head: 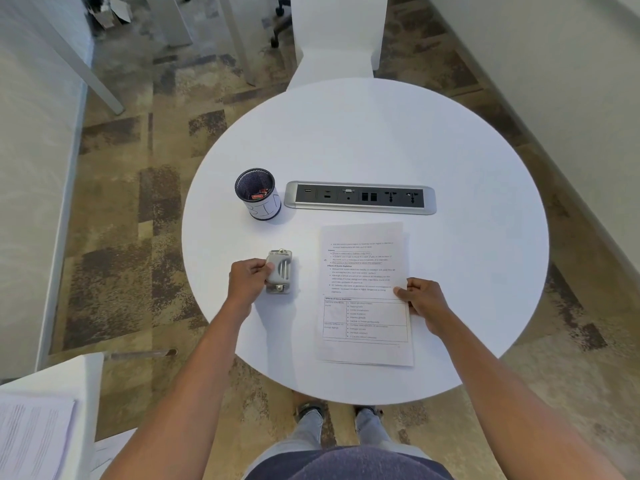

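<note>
Before punching: left grip clasps the hole punch, right grip pinches the printed sheets; next, probably align their edge inside.

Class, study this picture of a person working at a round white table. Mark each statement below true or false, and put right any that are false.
1. The left hand grips the grey metal hole punch. True.
2. The black mesh cup with a white label stands left of the grey socket strip. True.
3. The right hand rests on the cup. False: it pinches the right edge of the printed white paper.
4. The hole punch lies on top of the paper. False: it sits on the round white table, left of the paper and apart from it.
5. The cup lies tipped on its side. False: it stands upright.
</note>
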Available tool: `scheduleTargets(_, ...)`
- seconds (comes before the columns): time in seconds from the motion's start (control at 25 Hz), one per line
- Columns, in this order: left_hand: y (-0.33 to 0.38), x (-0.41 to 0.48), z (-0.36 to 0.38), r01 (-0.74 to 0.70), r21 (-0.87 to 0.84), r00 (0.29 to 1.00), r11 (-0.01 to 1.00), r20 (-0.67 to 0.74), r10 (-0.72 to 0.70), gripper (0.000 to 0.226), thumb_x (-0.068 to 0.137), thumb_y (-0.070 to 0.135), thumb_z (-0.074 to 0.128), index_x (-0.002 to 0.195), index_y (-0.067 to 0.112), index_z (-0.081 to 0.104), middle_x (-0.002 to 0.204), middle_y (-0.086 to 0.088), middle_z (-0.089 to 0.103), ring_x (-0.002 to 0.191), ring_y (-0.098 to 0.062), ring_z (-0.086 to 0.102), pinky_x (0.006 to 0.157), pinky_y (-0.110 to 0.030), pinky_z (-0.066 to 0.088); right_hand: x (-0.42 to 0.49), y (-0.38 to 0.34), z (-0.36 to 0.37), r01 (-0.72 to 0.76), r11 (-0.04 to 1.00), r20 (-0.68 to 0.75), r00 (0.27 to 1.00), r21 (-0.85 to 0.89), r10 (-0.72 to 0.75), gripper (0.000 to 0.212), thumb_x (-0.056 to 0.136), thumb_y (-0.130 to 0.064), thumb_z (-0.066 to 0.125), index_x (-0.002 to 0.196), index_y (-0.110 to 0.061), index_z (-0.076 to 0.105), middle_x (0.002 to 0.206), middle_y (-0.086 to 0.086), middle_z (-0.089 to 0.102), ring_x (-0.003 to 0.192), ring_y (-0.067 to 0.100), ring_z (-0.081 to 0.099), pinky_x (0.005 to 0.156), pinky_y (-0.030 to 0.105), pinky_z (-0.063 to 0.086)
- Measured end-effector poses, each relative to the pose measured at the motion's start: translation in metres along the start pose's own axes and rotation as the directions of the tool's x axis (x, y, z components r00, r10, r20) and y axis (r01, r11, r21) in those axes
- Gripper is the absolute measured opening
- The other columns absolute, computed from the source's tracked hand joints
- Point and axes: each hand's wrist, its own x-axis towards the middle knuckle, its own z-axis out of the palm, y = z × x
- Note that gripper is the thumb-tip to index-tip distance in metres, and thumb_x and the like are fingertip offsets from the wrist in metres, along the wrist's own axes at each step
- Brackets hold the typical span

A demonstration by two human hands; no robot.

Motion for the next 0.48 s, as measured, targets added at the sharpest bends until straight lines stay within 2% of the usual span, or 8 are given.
scheduleTargets(0.16,-0.003,0.013,-0.02,0.001,0.018,1.0,1.0,-0.017,-0.001,0.016,0.088,0.002,0.063,0.098,-0.01,0.068,0.087,-0.014,0.065,0.075,-0.021,0.056,0.063,-0.024,0.044,0.0,-0.001,0.0,-0.006,1.0,-0.005,1.0,-0.01,0.006,0.005,0.083,-0.007,0.075,0.079,-0.006,0.071,0.07,0.004,0.063,0.064,0.017,0.061,0.066,0.032,0.051)
scheduleTargets(0.28,-0.005,0.021,-0.031,0.007,0.04,1.0,0.999,-0.019,-0.006,0.017,0.088,0.002,0.063,0.1,-0.01,0.067,0.086,-0.013,0.064,0.064,-0.014,0.055,0.058,-0.016,0.046,-0.001,-0.003,0.001,-0.004,1.0,-0.008,1.0,-0.019,0.004,0.013,0.083,-0.007,0.076,0.072,-0.011,0.069,0.058,-0.007,0.064,0.052,0.007,0.063,0.053,0.021,0.053)
scheduleTargets(0.36,-0.008,0.025,-0.037,0.017,0.04,1.0,0.999,-0.014,-0.017,0.016,0.088,0.002,0.063,0.1,-0.009,0.068,0.081,-0.009,0.064,0.062,-0.011,0.054,0.051,-0.007,0.045,-0.002,-0.004,0.001,-0.007,1.0,-0.011,1.0,-0.023,0.007,0.01,0.083,-0.007,0.076,0.076,-0.01,0.069,0.054,-0.011,0.065,0.05,0.004,0.063,0.049,0.018,0.051)
scheduleTargets(0.48,-0.013,0.028,-0.044,0.03,0.027,1.0,0.999,0.009,-0.03,0.015,0.088,0.002,0.063,0.099,-0.006,0.068,0.073,-0.001,0.063,0.062,-0.009,0.055,0.048,-0.005,0.044,-0.003,-0.006,0.002,-0.01,1.0,-0.018,1.0,-0.03,0.009,0.005,0.083,-0.007,0.075,0.082,-0.007,0.071,0.056,-0.011,0.066,0.049,0.004,0.062,0.046,0.017,0.049)
